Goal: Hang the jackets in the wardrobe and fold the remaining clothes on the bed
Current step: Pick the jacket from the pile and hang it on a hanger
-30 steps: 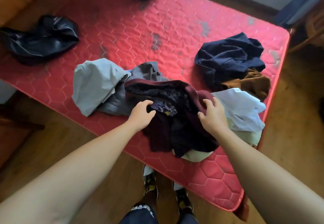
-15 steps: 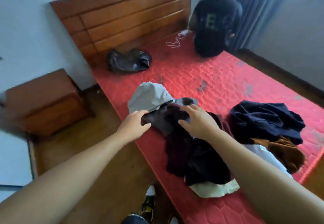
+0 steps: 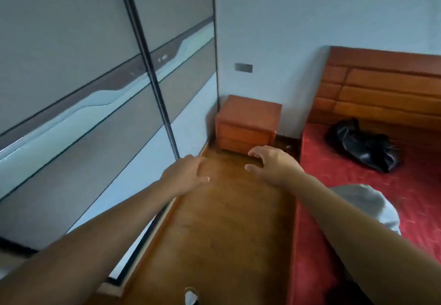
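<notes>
The wardrobe (image 3: 83, 90) with grey sliding doors fills the left side, its doors closed. My left hand (image 3: 186, 173) and my right hand (image 3: 274, 164) hover empty over the wooden floor between wardrobe and bed, fingers loosely spread. On the red mattress (image 3: 334, 185) lie a black jacket (image 3: 362, 147) near the headboard and a light grey garment (image 3: 367, 204) at the near edge, partly behind my right forearm. The rest of the clothes pile is out of view.
An orange-brown bedside cabinet (image 3: 248, 123) stands in the corner between wardrobe and bed. A wooden headboard (image 3: 381, 94) rises behind the mattress. A narrow strip of wooden floor (image 3: 214, 233) runs between them. My shoe tip (image 3: 191, 297) shows at the bottom.
My view swung left from the bed to the wardrobe. Both hands let go of the dark maroon garment and now hang empty over the floor.
</notes>
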